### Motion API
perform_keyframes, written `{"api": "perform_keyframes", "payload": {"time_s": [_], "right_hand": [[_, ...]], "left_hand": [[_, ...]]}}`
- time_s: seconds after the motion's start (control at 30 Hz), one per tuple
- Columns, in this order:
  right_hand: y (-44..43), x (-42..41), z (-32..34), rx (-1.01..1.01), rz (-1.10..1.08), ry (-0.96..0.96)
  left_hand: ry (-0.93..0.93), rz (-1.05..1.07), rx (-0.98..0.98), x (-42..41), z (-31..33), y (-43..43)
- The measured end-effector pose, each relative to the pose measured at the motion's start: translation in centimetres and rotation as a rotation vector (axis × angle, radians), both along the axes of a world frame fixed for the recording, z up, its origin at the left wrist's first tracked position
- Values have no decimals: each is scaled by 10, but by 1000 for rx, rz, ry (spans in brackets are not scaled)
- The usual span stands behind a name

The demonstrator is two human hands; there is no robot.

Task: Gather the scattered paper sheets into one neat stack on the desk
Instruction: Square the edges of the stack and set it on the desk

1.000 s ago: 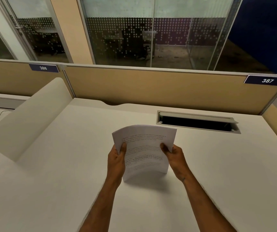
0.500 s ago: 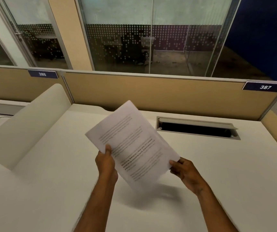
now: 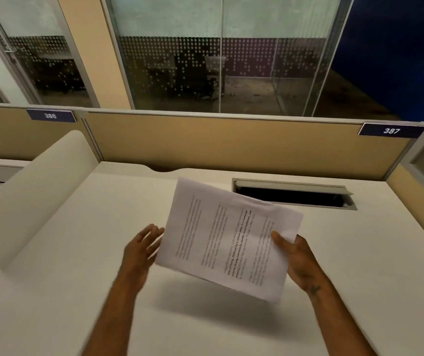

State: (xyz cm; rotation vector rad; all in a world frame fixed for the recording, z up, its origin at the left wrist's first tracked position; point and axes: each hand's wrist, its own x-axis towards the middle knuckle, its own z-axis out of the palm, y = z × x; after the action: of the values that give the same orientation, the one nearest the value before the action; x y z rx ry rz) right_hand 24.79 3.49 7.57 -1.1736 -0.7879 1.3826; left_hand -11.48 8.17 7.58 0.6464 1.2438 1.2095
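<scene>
While the paper stack (image 3: 228,240) is held in the air above the middle of the desk (image 3: 359,253), its printed lines run sideways and its shadow falls on the white top below. Right hand (image 3: 299,260) is closed on the stack's right edge, thumb on the printed face and fingers beneath. Left hand (image 3: 141,250) is spread open at the stack's left edge; motion blur makes it hard to say whether the fingertips touch the paper. Toward the far edge of the desk, a cable hatch (image 3: 295,194) stands open, partly covered by the stack's far corner. Beyond it runs a tan partition (image 3: 231,145) bearing number plate 387 (image 3: 391,130).
</scene>
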Motion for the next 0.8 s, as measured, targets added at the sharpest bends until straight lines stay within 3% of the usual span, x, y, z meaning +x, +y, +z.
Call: {"api": "perform_keyframes", "payload": {"time_s": [0.07, 0.17, 0.37, 0.5, 0.8], "right_hand": [[-2, 5, 2, -7, 66, -60], [-2, -2, 3, -17, 132, -158], [1, -7, 10, 11, 119, -327], [-1, -8, 4, 41, 106, -335], [-11, -23, -43, -50, 49, -345]], "left_hand": [[223, -202, 57, -9, 8, 9], [339, -385, 130, 9, 16, 9], [275, -214, 222, 35, 7, -7], [256, -141, 245, 37, -5, -22], [288, -47, 55, 53, -61, -58]]}}
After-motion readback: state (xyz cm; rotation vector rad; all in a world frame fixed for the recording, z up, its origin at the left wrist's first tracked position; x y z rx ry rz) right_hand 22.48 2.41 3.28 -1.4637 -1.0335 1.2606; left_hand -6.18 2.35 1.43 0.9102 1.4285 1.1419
